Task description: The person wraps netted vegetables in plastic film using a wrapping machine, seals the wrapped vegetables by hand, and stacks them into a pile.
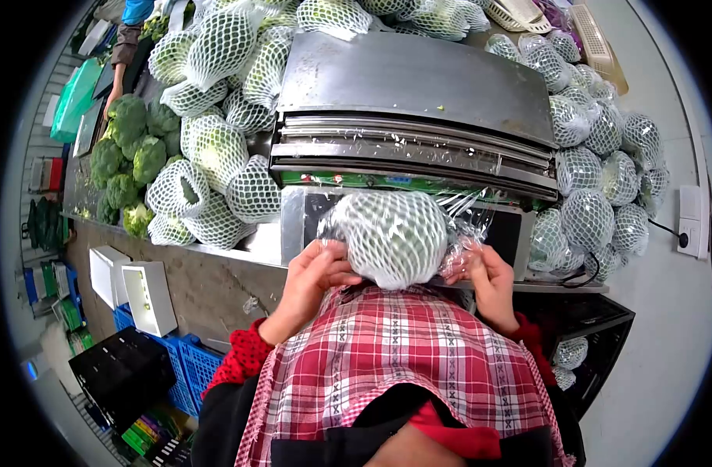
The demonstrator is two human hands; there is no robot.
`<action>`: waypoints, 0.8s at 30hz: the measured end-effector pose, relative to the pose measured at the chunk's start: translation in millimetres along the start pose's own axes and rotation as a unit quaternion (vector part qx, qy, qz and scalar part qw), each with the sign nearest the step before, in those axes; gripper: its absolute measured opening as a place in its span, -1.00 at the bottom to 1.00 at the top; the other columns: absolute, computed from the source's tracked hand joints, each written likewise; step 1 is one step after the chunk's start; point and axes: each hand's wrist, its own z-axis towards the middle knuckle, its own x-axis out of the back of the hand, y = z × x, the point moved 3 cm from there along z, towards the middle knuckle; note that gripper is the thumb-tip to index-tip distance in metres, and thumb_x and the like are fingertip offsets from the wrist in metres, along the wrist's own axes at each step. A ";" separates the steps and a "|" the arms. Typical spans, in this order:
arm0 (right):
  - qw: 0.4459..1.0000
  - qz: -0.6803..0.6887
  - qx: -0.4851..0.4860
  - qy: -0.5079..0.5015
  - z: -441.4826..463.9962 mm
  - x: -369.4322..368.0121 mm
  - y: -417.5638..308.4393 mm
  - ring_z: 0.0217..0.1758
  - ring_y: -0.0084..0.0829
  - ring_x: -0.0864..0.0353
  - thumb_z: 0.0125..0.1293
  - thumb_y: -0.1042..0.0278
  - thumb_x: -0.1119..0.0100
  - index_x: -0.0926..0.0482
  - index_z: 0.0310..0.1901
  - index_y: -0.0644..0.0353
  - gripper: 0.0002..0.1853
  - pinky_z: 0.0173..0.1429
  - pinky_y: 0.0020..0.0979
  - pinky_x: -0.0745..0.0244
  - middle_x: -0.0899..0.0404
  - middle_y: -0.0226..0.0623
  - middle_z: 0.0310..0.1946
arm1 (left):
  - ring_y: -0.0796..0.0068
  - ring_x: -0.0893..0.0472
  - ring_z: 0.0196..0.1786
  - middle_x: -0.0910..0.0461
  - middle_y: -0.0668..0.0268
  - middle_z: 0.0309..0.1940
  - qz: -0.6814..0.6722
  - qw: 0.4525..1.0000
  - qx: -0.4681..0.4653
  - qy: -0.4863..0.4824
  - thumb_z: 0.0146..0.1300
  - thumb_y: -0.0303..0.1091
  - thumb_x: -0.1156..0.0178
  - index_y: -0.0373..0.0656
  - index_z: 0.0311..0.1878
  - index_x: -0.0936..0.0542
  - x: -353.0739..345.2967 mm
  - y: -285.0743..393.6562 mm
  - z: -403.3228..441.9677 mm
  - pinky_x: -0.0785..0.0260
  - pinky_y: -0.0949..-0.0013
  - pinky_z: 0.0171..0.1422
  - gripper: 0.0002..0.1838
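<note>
In front of my body is a broccoli head in a white foam net (395, 237), with clear plastic film (462, 233) around it. My left hand (318, 276) is at its left side, fingers closed on the film's gathered end near the net. On the other side, my right hand (486, 282) pinches the film's bunched right end. Film still stretches up from the head toward the metal wrapping machine (418, 86), whose rollers and front edge lie just beyond. The underside of the head is hidden.
Foam-netted heads (216, 148) are piled left of the machine, beside bare broccoli (130, 148). Film-wrapped heads (589, 218) are stacked on the right. Another person's hand (114, 97) reaches in at upper left. Blue crates (192, 370) and a black crate (122, 373) stand lower left.
</note>
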 end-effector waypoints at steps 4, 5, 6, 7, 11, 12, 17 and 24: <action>0.956 -0.214 0.107 0.171 8.8 2.8 -9.8 -0.66 -0.68 -0.42 0.53 0.33 0.20 -0.42 -0.33 0.30 -0.70 -0.58 -0.62 -0.27 -0.47 -0.39 -0.67 | 0.31 -0.67 -0.40 -0.62 0.09 -0.39 0.028 0.980 -0.112 0.164 0.47 -0.16 0.03 -0.29 -0.32 -0.48 26.6 -8.4 -17.4 -0.61 0.26 -0.30 -0.63; 0.953 -0.214 0.090 0.194 11.1 3.9 -16.5 -0.71 -0.73 -0.28 0.52 0.27 0.16 -0.41 -0.39 0.24 -0.68 -0.63 -0.61 -0.13 -0.40 -0.46 -0.70 | 0.35 -0.60 -0.59 -0.54 0.18 -0.59 0.032 0.959 -0.121 0.253 0.48 -0.12 0.05 -0.21 -0.46 -0.42 22.1 3.0 -26.1 -0.55 0.28 -0.50 -0.58; 0.956 -0.193 0.066 0.210 9.2 10.6 -19.2 -0.71 -0.74 -0.26 0.50 0.22 0.12 -0.41 -0.44 0.23 -0.65 -0.63 -0.61 -0.11 -0.34 -0.52 -0.72 | 0.52 -0.42 -0.73 -0.38 0.35 -0.72 0.055 0.930 -0.134 0.339 0.48 -0.08 0.07 -0.13 -0.49 -0.37 23.7 11.5 -43.7 -0.33 0.40 -0.69 -0.57; 0.954 -0.181 0.029 0.238 0.8 37.4 -12.5 -0.71 -0.74 -0.24 0.50 0.21 0.11 -0.40 -0.46 0.21 -0.64 -0.63 -0.61 -0.09 -0.31 -0.54 -0.72 | 0.68 -0.15 -0.80 -0.16 0.50 -0.78 -0.029 0.942 -0.107 0.318 0.48 -0.03 0.08 -0.01 -0.56 -0.26 55.7 14.7 -59.6 0.02 0.52 -0.79 -0.54; 0.926 -0.147 0.007 0.347 -40.1 92.0 21.0 -0.66 -0.77 -0.17 0.49 0.21 0.08 -0.38 -0.53 0.10 -0.62 -0.59 -0.61 0.00 -0.24 -0.62 -0.69 | 0.76 -0.04 -0.77 -0.11 0.57 -0.77 0.080 0.933 -0.019 0.349 0.43 -0.07 -0.02 0.05 -0.57 -0.23 98.6 4.9 -76.7 0.15 0.55 -0.75 -0.57; 0.910 -0.161 0.070 0.376 -39.9 85.8 27.7 -0.65 -0.78 -0.15 0.49 0.21 0.08 -0.38 -0.54 0.08 -0.63 -0.58 -0.61 0.02 -0.22 -0.64 -0.69 | 0.77 -0.06 -0.77 -0.13 0.58 -0.77 0.144 0.926 0.003 0.349 0.43 -0.12 -0.05 0.03 -0.56 -0.25 71.8 -4.8 -63.5 0.13 0.56 -0.74 -0.60; 0.936 -0.021 -0.032 0.350 -45.5 74.7 20.8 -0.72 -0.76 -0.17 0.50 0.17 0.08 -0.36 -0.53 0.04 -0.62 -0.66 -0.59 -0.04 -0.22 -0.62 -0.70 | 0.50 -0.50 -0.02 -0.54 0.27 -0.07 0.228 0.969 -0.009 -0.096 0.29 -0.33 -0.22 -0.29 0.16 -0.44 15.2 -43.2 -27.1 -0.31 0.41 0.16 -0.58; 0.910 0.116 -0.042 0.395 -38.6 52.2 33.2 -0.85 -0.67 -0.10 0.48 0.16 0.05 -0.41 -0.49 0.07 -0.65 -0.80 -0.54 0.05 -0.25 -0.55 -0.75 | 0.34 -0.49 0.10 -0.47 0.15 0.10 0.266 0.948 -0.123 -0.126 0.00 -0.17 -0.48 -0.28 0.25 -0.36 -21.4 -40.7 -15.2 -0.34 0.27 0.20 -0.21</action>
